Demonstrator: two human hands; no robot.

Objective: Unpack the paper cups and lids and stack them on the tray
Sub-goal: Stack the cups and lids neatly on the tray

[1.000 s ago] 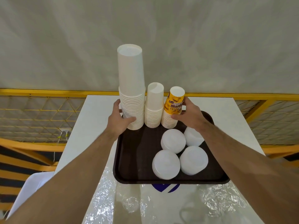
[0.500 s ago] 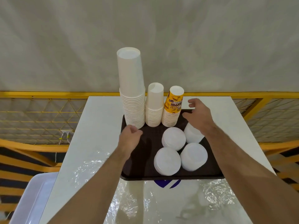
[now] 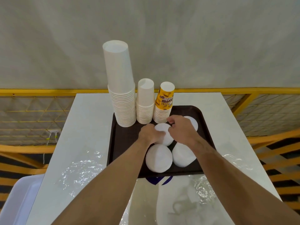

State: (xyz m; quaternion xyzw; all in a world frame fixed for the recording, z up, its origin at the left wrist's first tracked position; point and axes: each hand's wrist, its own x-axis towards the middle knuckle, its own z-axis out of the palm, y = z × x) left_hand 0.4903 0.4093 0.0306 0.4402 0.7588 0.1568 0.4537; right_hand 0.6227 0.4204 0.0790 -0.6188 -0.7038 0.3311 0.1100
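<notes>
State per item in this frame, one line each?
Tall cup stack: upside down, upright on tray.
Middle cup stack: same.
Printed cup stack: same.
Lid stacks, front: two, untouched.
Lid stack, centre: both hands grip it.
Left hand: gripping.
Right hand: gripping.
Tray: loaded.
Plastic wrap: emptied, flat on table.

Dark brown tray (image 3: 203, 125) — white lid stacks (image 3: 158, 159), white cups (image 3: 120, 88), one yellow-printed cup (image 3: 165, 98) — on a white table (image 3: 90, 114).

Beyond the fingers (image 3: 169, 123), a plain grey wall (image 3: 162, 38), evenly lit. Below it, a yellow railing (image 3: 40, 91) with wire mesh. Under them, a white table (image 3: 90, 127). Near left of them, a white chair (image 3: 19, 200).
</notes>
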